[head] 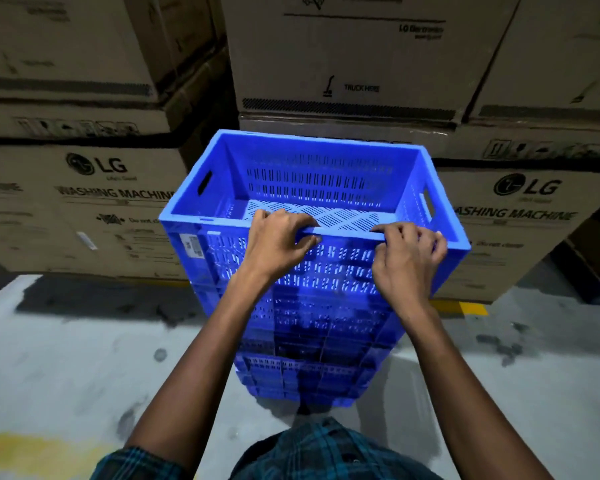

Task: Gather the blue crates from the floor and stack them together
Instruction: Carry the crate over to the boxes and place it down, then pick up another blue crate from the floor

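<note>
Both hands are on the near rim of the top crate (312,188), and that crate sits at the head of a tall stack of blue crates (309,341) standing on the grey floor (66,358). The left hand (277,242) curls its fingers over the rim with the thumb pressed against the outer wall just below. The right hand (407,261) grips the same edge, a little way along it, fingers hooked over the top. Between the two hands runs a short bare stretch of rim. The top crate is upright, open side up, its long axis running across from one hand to the other, so the grip is on a long side. Beyond the hands, across the slotted bottom, is the far long wall; the handle cutouts are in the short end walls out past each hand. A white label (193,244) is stuck on the near wall outside the left hand. Just behind the far rim rise stacked cardboard boxes (84,202) marked as washing machines.
</note>
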{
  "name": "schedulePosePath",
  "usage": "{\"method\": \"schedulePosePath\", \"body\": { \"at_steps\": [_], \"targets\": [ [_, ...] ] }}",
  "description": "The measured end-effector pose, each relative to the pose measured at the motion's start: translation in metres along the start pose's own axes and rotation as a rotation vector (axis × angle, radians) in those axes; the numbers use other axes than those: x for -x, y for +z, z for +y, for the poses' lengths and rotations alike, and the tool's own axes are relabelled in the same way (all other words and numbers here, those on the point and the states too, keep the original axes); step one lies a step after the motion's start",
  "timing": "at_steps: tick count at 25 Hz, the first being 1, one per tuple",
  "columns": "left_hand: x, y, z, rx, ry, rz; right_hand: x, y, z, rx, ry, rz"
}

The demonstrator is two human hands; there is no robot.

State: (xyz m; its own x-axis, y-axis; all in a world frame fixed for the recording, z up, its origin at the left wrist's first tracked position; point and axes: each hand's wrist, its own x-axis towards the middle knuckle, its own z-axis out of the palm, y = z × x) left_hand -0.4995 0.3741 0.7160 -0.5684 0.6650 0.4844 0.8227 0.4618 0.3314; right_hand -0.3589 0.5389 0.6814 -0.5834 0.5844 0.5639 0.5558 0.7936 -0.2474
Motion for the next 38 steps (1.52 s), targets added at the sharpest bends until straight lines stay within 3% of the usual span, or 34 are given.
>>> {"method": "schedulePosePath", "body": {
  "at_steps": [6,8,12,17,22,27,30,33,35,38],
  "targets": [
    [0.039,0.021,0.022,0.025,-0.102,0.204,0.012,0.012,0.014,-0.035,-0.1,0.024],
    [0.069,0.023,0.036,0.043,-0.21,0.255,0.019,0.015,0.018,-0.073,-0.129,-0.012],
    [0.135,0.025,0.067,0.085,-0.405,0.323,0.064,0.009,0.009,-0.404,-0.205,-0.047],
    [0.239,0.018,0.094,0.086,-0.737,0.408,0.147,0.018,-0.011,-0.835,-0.398,-0.456],
    [0.373,-0.019,0.132,0.071,-1.147,0.458,0.215,0.003,-0.061,-1.062,-0.554,-0.853],
    [0.491,-0.077,0.143,-0.047,-1.347,0.638,0.298,-0.034,-0.135,-1.059,-0.989,-1.17],
    [0.547,-0.111,0.131,-0.056,-1.41,0.782,0.348,-0.051,-0.174,-1.003,-1.152,-1.312],
    [0.613,-0.137,0.117,-0.018,-1.44,0.876,0.416,-0.063,-0.217,-0.889,-1.219,-1.467],
    [0.66,-0.158,0.11,0.013,-1.475,0.851,0.464,-0.067,-0.245,-0.823,-1.151,-1.608],
    [0.736,-0.19,0.11,0.015,-1.621,0.872,0.523,-0.072,-0.284,-0.613,-1.174,-1.763]
  ]
}}
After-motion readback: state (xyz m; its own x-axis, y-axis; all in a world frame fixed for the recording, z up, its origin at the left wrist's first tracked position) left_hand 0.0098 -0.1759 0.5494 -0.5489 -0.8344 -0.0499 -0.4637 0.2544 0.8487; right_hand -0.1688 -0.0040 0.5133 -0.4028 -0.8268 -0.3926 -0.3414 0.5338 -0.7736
